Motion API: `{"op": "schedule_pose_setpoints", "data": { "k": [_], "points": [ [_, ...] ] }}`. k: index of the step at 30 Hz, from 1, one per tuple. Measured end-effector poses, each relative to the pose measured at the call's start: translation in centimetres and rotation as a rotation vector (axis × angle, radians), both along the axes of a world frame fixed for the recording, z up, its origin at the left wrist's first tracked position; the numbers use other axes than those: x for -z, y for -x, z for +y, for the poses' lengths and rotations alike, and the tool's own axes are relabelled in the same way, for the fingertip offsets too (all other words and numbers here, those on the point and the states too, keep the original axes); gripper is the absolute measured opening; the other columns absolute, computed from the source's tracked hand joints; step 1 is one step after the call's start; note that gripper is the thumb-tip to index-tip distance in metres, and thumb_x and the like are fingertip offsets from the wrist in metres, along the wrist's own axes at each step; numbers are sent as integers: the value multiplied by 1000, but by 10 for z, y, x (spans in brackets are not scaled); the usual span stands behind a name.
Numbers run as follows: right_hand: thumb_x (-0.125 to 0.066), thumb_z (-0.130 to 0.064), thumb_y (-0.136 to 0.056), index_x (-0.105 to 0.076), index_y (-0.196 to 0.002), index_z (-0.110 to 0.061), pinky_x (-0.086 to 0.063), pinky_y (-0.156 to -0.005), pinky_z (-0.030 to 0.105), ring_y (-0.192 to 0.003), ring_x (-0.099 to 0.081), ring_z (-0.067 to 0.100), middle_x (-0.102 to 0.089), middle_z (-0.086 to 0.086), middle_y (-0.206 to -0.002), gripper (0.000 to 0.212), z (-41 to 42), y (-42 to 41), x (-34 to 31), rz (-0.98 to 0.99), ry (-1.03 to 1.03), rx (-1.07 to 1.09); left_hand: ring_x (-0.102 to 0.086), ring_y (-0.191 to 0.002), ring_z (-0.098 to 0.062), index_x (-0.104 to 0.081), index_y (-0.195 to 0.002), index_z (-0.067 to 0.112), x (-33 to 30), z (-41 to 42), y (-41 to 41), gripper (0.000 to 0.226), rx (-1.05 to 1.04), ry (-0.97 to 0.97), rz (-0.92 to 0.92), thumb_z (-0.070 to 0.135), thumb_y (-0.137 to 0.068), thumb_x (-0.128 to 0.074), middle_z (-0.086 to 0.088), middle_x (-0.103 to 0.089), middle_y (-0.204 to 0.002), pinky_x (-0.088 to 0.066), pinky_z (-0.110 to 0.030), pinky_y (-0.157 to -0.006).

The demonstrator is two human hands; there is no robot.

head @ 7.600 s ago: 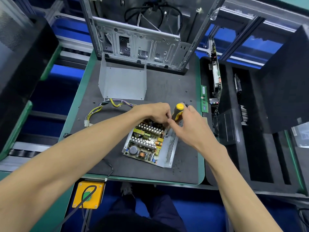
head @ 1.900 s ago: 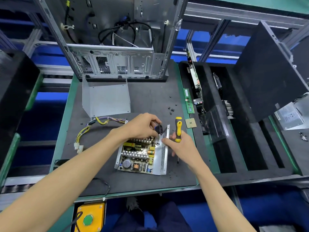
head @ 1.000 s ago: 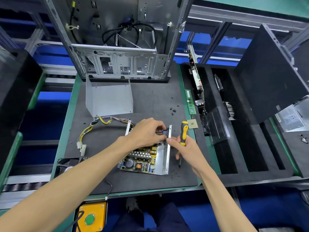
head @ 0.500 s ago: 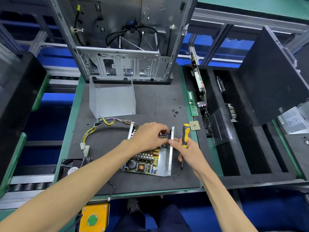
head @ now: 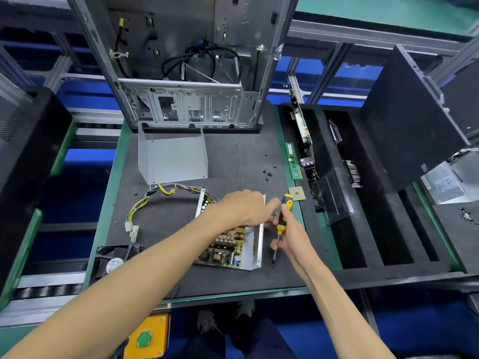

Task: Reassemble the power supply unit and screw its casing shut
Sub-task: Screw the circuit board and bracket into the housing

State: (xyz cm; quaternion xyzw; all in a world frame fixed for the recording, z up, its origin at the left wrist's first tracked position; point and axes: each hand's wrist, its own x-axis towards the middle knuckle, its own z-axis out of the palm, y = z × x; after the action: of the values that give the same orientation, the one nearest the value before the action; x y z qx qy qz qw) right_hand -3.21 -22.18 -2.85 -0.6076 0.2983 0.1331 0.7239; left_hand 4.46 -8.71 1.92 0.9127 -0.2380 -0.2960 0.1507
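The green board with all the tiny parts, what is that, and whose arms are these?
The arms belong to a person wearing a camera on their head, so you look down as they do. The green board sits inside an open power supply, a box that feeds a computer electricity. Its grey metal cover waits behind it on the dark mat, and a black fan lies to the left. The right hand holds a yellow screwdriver. The left hand reaches over the box; what its fingers do is blurred.

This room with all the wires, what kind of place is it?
Probably a computer repair or assembly workbench: an open power supply, an empty computer case, a screwdriver in the right hand.
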Motion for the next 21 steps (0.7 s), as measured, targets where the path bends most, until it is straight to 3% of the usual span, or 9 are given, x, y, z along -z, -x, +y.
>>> {"op": "schedule_pose_setpoints", "data": {
  "k": [2,5,8,11,14,16,19,21],
  "points": [
    [-41,-48,-108,-54,-86,-17,-35,-39,24,-66,-68,1,-68,-9,-69,40,-2,1,3,9,-39,29,-55,-75,-30,-41,-68,19,-1,-8,3,52,-100,-26,-28,63,-94,-48,-2,-55,-74,-33,-33,-59],
    [-42,-48,-108,-56,-85,-14,-35,-39,24,-71,-65,9,-70,0,-78,43,-5,0,7,60,-57,66,-65,-93,-34,-40,-73,16,4,-14,15,41,-230,-25,-170,46,-90,-63,-8,-67,-95,-35,-34,-68],
    [-43,-41,-109,-52,-83,-15,-34,-39,24,-69,-72,7,-74,-4,-73,38,-3,0,9,93,-68,95,-66,-97,-38,-45,-80,16,6,-14,24,22,-353,31,-236,31,-88,-59,-14,-69,-102,-33,-34,-68],
    [-48,-32,-107,-58,-90,-15,-37,-42,24,-69,-71,5,-73,-4,-82,25,1,3,13,76,66,36,-67,-96,-38,-44,-79,18,6,-18,32,19,-358,20,-294,26,-92,-55,-14,-70,-102,-31,-33,-66],
    [-56,-36,-98,-49,-81,-19,-38,-51,29,-47,-49,10,-56,-4,-68,25,5,1,16,30,253,-69,-67,-96,-38,-48,-82,17,3,-21,36,15,-378,8,-297,25,-94,-53,-15,-70,-103,-33,-32,-67],
    [-59,-39,-98,-42,-78,-20,-37,-51,30,-44,-42,10,-50,-4,-64,32,5,-2,16,14,297,-86,-66,-97,-40,-51,-84,14,-1,-19,36,15,-407,32,-293,24,-95,-51,-16,-70,-103,-34,-33,-67],
    [-64,-44,-97,-54,-83,-19,-39,-47,26,-59,-58,11,-69,-3,-74,30,4,-6,10,-15,267,-120,-64,-92,-42,-58,-84,7,-15,-10,33,23,-510,116,-237,25,-93,-49,-18,-70,-97,-41,-35,-67],
    [-68,-47,-94,-61,-88,-19,-37,-44,24,-61,-59,8,-71,-7,-73,29,6,-7,4,-41,118,-114,-64,-85,-40,-63,-83,8,-27,-1,29,25,-583,219,-140,27,-92,-50,-15,-69,-85,-52,-39,-69]
  ]
}}
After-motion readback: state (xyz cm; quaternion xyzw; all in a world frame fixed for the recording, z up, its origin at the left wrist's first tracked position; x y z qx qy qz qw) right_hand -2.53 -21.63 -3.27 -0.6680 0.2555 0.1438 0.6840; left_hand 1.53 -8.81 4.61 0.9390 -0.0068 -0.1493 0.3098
